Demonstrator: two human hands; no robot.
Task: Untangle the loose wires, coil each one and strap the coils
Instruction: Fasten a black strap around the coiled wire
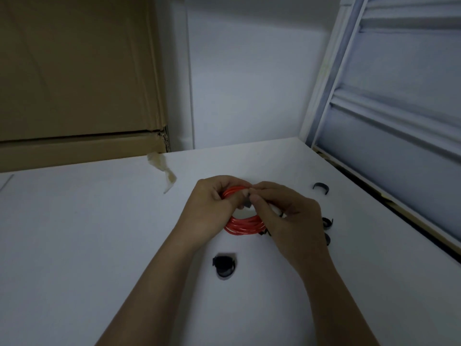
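Red wire coil [243, 224] sits mid-table on the white table [99, 233], held up between both hands. Left hand [212, 208] grips the coil's far-left arc, fingers curled round it. Right hand [289, 218] pinches a small dark strap [247, 203] at the coil's top, fingertips meeting the left's. Black strap roll [223, 266] lies near, more black straps [320, 188] at right. Cardboard box [74, 83] far left, crumpled tape [163, 169] beside it. No readable writing or labels anywhere.

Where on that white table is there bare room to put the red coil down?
Widest bare patch: table left of the left hand, below the tape scrap. Crowded to the right: black straps beside the right hand, another strap near the red coil.
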